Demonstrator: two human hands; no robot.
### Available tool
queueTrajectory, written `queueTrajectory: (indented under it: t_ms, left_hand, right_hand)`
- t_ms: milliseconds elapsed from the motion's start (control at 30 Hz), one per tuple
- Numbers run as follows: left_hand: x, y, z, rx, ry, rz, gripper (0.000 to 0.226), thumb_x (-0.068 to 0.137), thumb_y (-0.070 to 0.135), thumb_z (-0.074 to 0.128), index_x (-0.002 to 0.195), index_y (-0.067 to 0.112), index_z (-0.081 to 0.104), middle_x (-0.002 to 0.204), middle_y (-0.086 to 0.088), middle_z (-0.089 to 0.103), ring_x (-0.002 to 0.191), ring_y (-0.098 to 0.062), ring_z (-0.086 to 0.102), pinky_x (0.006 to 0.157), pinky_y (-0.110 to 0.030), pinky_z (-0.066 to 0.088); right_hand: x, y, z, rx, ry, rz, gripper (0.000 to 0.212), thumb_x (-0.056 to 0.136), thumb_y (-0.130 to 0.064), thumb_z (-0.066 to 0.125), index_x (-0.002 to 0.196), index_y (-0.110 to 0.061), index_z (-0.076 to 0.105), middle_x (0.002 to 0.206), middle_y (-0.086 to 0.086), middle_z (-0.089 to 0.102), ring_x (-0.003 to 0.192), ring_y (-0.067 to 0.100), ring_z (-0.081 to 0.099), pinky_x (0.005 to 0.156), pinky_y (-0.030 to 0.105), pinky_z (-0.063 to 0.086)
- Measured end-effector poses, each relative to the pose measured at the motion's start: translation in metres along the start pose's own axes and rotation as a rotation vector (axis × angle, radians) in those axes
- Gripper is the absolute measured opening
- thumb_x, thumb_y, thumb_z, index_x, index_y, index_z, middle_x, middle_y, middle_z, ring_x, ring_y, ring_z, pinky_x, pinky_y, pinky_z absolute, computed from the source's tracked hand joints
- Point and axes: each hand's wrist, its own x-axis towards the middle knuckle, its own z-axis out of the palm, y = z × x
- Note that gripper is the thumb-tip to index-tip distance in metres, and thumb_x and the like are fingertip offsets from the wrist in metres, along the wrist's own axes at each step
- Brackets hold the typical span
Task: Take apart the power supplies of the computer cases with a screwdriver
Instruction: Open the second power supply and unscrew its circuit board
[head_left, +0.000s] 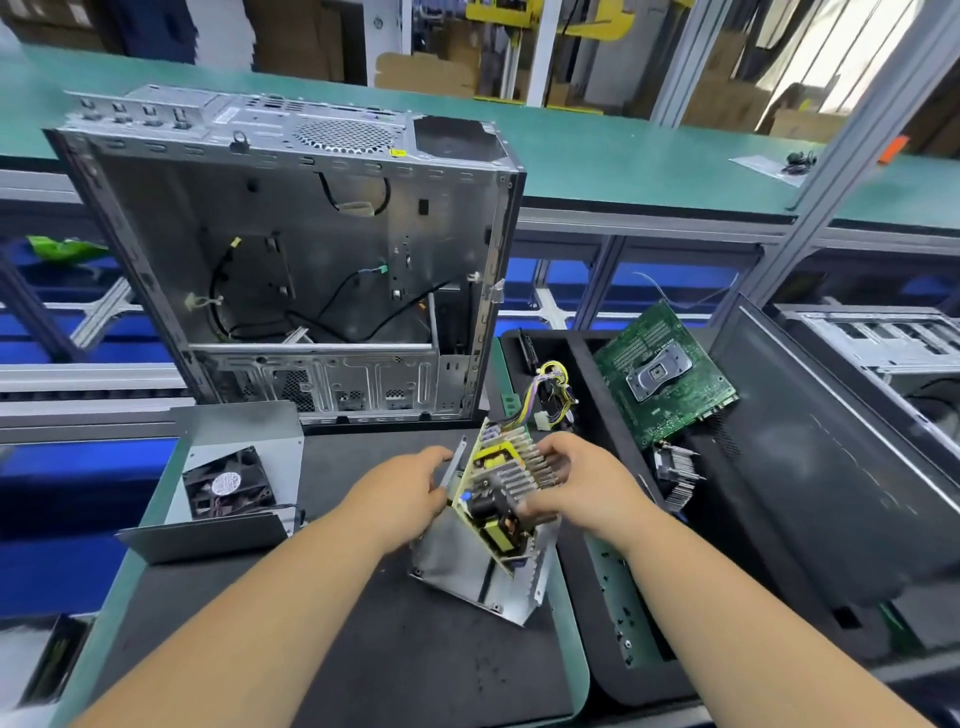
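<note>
Black tray (582, 519) right of the mat (363, 623) holds a green motherboard (665, 374) lying tilted against its far right side, a finned heatsink (675, 475) just below it, and a bundle of yellow, purple and black wires (550, 389) at the far left corner. Open case (301, 260) stands upright at the far edge of the mat, side panel off; inside are loose black cables and bare metal bays. Grey metal cover (234, 467) at mat's left, open side up, contains a black fan (228, 486) with a round label. Power supply board (501, 493) sits centre-right of the mat, near its right edge, partly lifted out of its metal shell (478, 566); the shell rests tilted on the mat below the board. Board's long axis runs from near-right to far-left-upward, far end pointing toward the wire bundle, component side facing the camera; yellow-wrapped transformers and a row of aluminium fins visible on it. Left hand (410, 488) holds the left edge of the shell, fingers curled round a thin metal lip. Right hand (571, 483) grips the board from the right, fingers curled over the fins. No screwdriver identifiable in view. A second case (883, 353) lies at far right, beyond a dark panel (810, 467)
</note>
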Motion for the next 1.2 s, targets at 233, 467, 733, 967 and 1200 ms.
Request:
queueTrajectory:
  t_ms: [233,467,733,967,1200]
  left_hand:
    - [-0.008,0.003,-0.013,0.231,-0.014,0.038,0.048,0.093,0.029,0.053,0.14,0.036,0.045,0.11,0.003,0.067,0.098,-0.025,0.062,0.076,-0.037,0.053]
    - [-0.022,-0.021,-0.039,0.479,-0.015,0.153,0.056,0.092,0.018,0.046,0.141,0.046,0.043,0.121,0.004,0.065,0.112,-0.025,0.061,0.079,-0.034,0.05]
    - [-0.017,-0.047,-0.059,0.52,0.068,0.251,0.077,0.085,-0.003,0.042,0.144,0.047,0.039,0.12,0.008,0.061,0.113,-0.023,0.052,0.084,-0.035,0.04]
    - [-0.008,-0.062,-0.057,0.398,0.09,0.214,0.065,0.077,-0.009,0.043,0.118,0.039,0.059,0.106,0.012,0.063,0.105,-0.021,0.05,0.076,-0.035,0.047]
    - [0.011,-0.067,-0.057,0.346,0.15,0.19,0.075,0.075,-0.014,0.042,0.127,0.036,0.061,0.114,0.005,0.067,0.11,-0.022,0.053,0.079,-0.036,0.05]
  right_hand:
    - [0.01,-0.007,-0.012,0.416,0.073,-0.004,0.056,0.05,-0.034,0.093,0.099,-0.019,0.068,0.099,0.002,0.071,0.091,0.019,0.069,0.091,0.044,0.057]
    - [0.02,-0.029,-0.025,0.37,0.122,-0.011,0.047,0.064,-0.028,0.092,0.102,-0.019,0.065,0.097,0.001,0.065,0.086,0.017,0.062,0.083,0.036,0.052]
    - [0.022,-0.056,-0.026,-0.164,0.105,-0.152,0.045,0.062,-0.027,0.088,0.094,-0.042,0.06,0.097,-0.023,0.06,0.087,0.005,0.059,0.066,0.02,0.042]
    - [0.028,-0.043,-0.014,-0.465,0.042,-0.122,0.069,0.066,-0.028,0.085,0.129,-0.032,0.058,0.13,-0.009,0.056,0.118,0.019,0.053,0.091,0.038,0.052]
    - [0.036,-0.024,0.012,-0.656,-0.077,-0.16,0.071,0.071,-0.022,0.078,0.136,-0.033,0.052,0.134,-0.01,0.053,0.122,0.023,0.043,0.096,0.036,0.048]
